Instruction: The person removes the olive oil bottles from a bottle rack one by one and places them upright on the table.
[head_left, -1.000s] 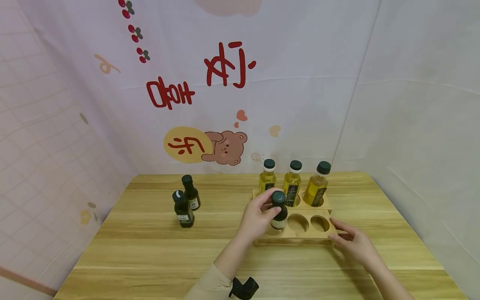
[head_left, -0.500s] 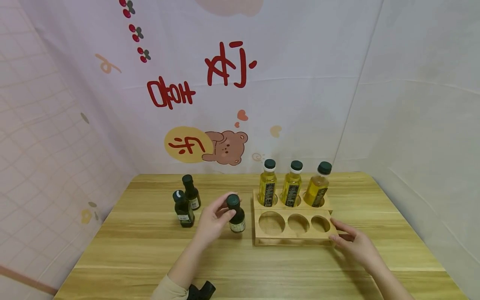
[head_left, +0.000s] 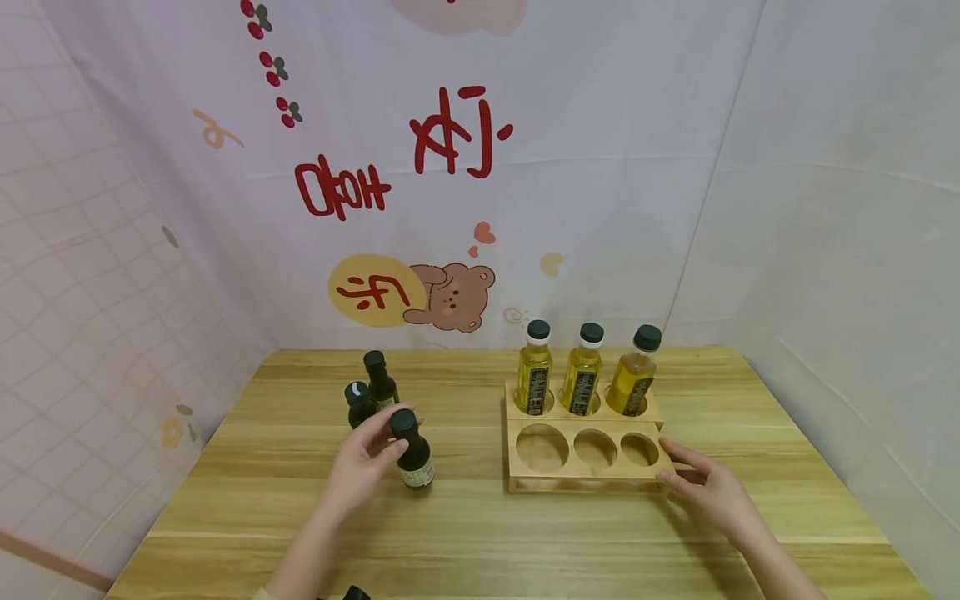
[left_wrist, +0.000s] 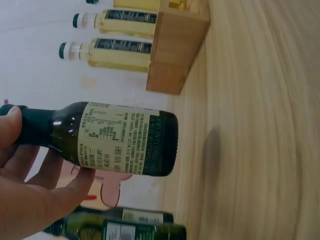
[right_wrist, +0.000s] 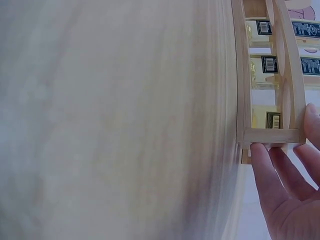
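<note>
My left hand [head_left: 365,461] grips a dark green glass bottle [head_left: 415,457] by its neck. In the left wrist view this bottle [left_wrist: 117,137] is clear of the table, its shadow showing on the wood. Just behind the hand stand two more dark bottles [head_left: 381,377], partly covered by it. My right hand [head_left: 708,492] holds the right end of a two-tier wooden rack [head_left: 585,467], with the thumb at its upper edge and fingers against the end panel [right_wrist: 272,135]. The rack's front tier has three bare round holes. Three yellow oil bottles [head_left: 582,371] with green caps occupy its back tier.
Everything stands on a wood-grain table [head_left: 480,533]. A white printed cloth [head_left: 600,167] hangs behind the table and at both sides. Table surface lies between the dark bottles and the rack.
My left hand has carried the dark bottle leftward, out of the rack's front left hole and across to the other dark bottles. The right hand stays at the rack's end.
</note>
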